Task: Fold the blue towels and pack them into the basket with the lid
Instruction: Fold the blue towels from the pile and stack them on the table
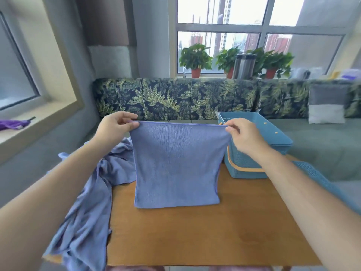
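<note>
The person holds one blue towel (175, 163) up in front of the body. The left hand (115, 127) pinches its top left corner and the right hand (242, 136) pinches its top right corner, so the top edge is stretched straight between them. The towel hangs flat and its lower edge rests on the wooden worktop (195, 231).

This seems to be the folding step for this towel, and packing is not yet begun. The next move probably calls for laying the towel down evenly, or bringing the top edge to the lower edge with the corners matching.

The basket (246, 165) stands just to the right, behind the right wrist, and its lid (259, 130) appears to be on, so it must be opened before packing. More blue towels (88, 212) lie crumpled at the left and hang over the worktop edge.
</note>
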Action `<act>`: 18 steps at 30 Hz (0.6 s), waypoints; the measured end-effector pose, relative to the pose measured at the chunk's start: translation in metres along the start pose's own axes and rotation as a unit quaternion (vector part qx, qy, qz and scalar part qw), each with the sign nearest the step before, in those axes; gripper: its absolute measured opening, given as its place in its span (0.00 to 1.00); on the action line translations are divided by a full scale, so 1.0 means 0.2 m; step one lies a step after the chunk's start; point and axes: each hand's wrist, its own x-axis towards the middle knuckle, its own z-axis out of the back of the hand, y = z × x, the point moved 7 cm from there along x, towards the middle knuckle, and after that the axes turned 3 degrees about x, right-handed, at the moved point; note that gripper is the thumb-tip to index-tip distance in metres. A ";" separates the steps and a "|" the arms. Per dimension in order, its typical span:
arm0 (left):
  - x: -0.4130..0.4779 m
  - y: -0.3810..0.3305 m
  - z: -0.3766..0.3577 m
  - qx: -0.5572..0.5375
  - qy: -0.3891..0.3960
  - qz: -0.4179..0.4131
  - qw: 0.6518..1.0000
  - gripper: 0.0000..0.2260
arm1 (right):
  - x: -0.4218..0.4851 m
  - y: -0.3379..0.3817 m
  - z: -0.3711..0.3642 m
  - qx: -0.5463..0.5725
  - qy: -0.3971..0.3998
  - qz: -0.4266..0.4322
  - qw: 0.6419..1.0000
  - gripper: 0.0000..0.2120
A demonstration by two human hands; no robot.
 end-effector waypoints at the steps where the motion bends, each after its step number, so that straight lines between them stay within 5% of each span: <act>1: -0.02 -0.03 0.03 0.039 0.003 -0.010 0.999 0.04 | 0.00 0.04 0.04 -0.008 0.017 0.002 1.000 0.07; 9: -0.23 -0.28 0.23 -0.006 0.053 -0.009 0.999 0.10 | -0.14 0.41 0.38 0.034 0.041 0.053 0.997 0.06; 11: -0.24 -0.34 0.29 0.054 0.031 -0.024 0.998 0.12 | -0.15 0.45 0.43 0.029 0.040 0.057 0.997 0.07; 18: -0.14 -0.34 0.23 0.104 0.012 0.004 0.994 0.06 | -0.07 0.41 0.38 0.001 0.066 -0.016 0.998 0.07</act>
